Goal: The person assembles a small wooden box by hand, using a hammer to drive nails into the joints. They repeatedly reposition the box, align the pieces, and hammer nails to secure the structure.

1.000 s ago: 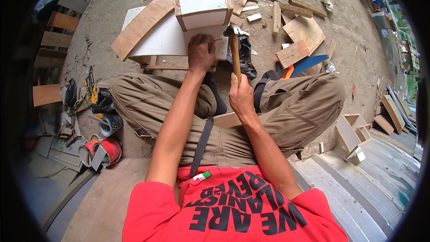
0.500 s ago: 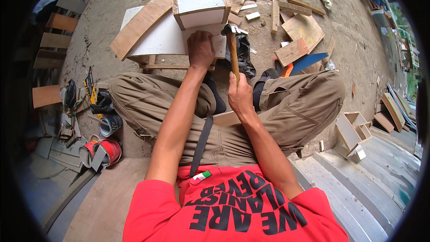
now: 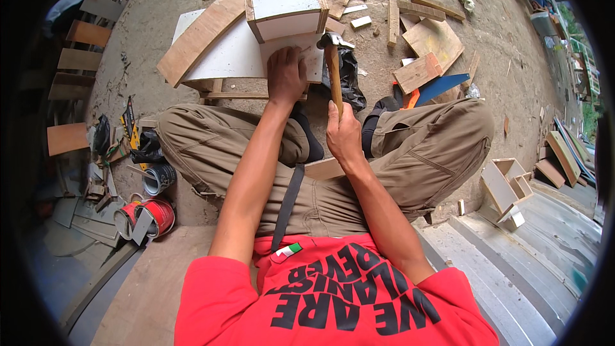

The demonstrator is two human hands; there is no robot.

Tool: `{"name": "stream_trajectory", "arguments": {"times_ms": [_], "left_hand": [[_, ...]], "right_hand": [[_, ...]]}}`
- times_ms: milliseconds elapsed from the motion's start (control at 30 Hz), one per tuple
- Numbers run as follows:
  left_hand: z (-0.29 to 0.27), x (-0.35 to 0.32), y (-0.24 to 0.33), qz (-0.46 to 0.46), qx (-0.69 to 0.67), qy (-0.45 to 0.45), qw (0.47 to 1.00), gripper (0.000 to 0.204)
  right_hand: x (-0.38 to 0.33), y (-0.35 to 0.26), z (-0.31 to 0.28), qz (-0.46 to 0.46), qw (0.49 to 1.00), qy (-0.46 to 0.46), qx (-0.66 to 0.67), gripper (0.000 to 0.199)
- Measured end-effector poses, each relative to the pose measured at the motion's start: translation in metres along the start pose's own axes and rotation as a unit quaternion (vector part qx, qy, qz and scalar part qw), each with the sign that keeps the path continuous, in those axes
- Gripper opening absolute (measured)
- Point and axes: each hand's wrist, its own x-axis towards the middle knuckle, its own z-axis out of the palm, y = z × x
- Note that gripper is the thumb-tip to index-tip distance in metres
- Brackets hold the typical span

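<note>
My right hand (image 3: 344, 136) is wrapped round the wooden handle of a claw hammer (image 3: 333, 74), whose metal head is raised at the right edge of the white board. My left hand (image 3: 286, 75) lies on the white board (image 3: 227, 48), fingers stretched forward and laid on its surface. Just beyond those fingertips stands a white box with raw wood edges (image 3: 286, 3). A bare plywood strip (image 3: 204, 37) rests slantwise on the board's left side. The board is propped on a wooden support (image 3: 240, 95). Whether anything small lies under my left fingers is hidden.
Wood offcuts (image 3: 419, 9) litter the ground ahead. A saw with a blue blade and orange handle (image 3: 439, 90) lies beyond my right knee. Paint cans (image 3: 157, 216) stand at left, a small compartmented wooden box (image 3: 503, 186) at right. A black plastic bag (image 3: 349, 80) sits behind the hammer.
My left hand has loosened from a closed grip near the box, and its fingers now extend over the board. The hammer has barely moved.
</note>
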Motion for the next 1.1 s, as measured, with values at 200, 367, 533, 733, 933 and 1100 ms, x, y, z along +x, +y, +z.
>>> {"name": "stream_trajectory", "arguments": {"times_ms": [200,367,533,733,933,1100], "left_hand": [[-0.005,-0.009,0.006,0.01,0.017,-0.025,1.0,0.041],[-0.007,-0.01,0.009,0.015,0.026,-0.032,0.999,0.042],[-0.005,-0.01,0.008,0.037,0.061,-0.021,0.997,0.044],[-0.004,-0.008,0.007,0.037,0.079,-0.033,0.996,0.046],[-0.004,-0.006,0.007,0.038,0.096,-0.02,0.994,0.044],[-0.002,-0.006,0.005,0.036,0.087,-0.025,0.995,0.042]], "right_hand": [[0.0,-0.003,-0.001,-0.001,1.0,-0.001,0.001,0.033],[-0.001,-0.005,-0.001,0.012,1.0,-0.011,0.008,0.033],[-0.001,-0.005,-0.001,0.01,1.0,-0.009,0.012,0.033],[-0.001,-0.004,-0.001,0.013,1.0,-0.015,0.005,0.033],[-0.001,-0.01,-0.004,-0.024,1.0,-0.009,-0.008,0.03],[0.004,-0.005,-0.005,-0.028,0.999,-0.002,-0.028,0.033]]}}
